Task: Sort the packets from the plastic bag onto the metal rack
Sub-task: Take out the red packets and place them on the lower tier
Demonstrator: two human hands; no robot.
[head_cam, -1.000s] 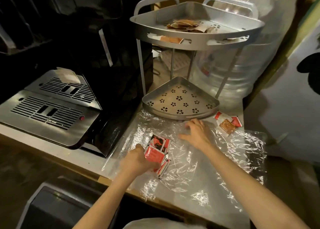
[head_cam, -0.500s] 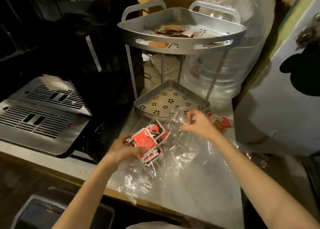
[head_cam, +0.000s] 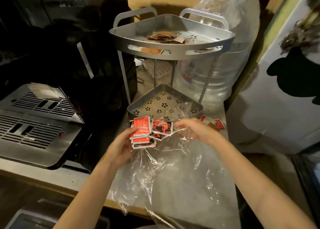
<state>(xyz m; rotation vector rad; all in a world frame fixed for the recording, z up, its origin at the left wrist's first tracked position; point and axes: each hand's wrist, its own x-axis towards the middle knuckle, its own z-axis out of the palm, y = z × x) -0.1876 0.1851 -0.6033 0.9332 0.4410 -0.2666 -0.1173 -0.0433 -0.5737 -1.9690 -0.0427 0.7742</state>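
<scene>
a stack of red packets (head_cam: 147, 133) sits inside the clear plastic bag (head_cam: 173, 173), lifted just above the counter (head_cam: 57, 176) and in front of the lower tier of the metal rack (head_cam: 164, 104). the packets are red with white borders, some showing dark cup shapes, fanned loosely over one another. the left hand (head_cam: 121, 145) grips the stack from below and the side, fingers curled round it through the film. the right hand (head_cam: 195, 130) pinches the crinkled upper edge of the bag just right of the packets, fingers bent on the plastic. the rest of the bag trails down over the counter edge toward the viewer.

the rack is a two-tier corner shelf. its lower tray has flower-shaped perforations, and part of the bag's film lies over its front rim. its upper tray (head_cam: 173, 45) holds a loose pile of brown packets (head_cam: 162, 36). a few more red and brown packets (head_cam: 213, 123) lie on the counter just right of the lower tray, beyond the right hand.

behind the rack stands a large clear water bottle (head_cam: 216, 80) under plastic wrap. to the left is a coffee machine with a slotted metal drip tray (head_cam: 34, 125). a white surface with a dark shape (head_cam: 294, 80) fills the right side.
</scene>
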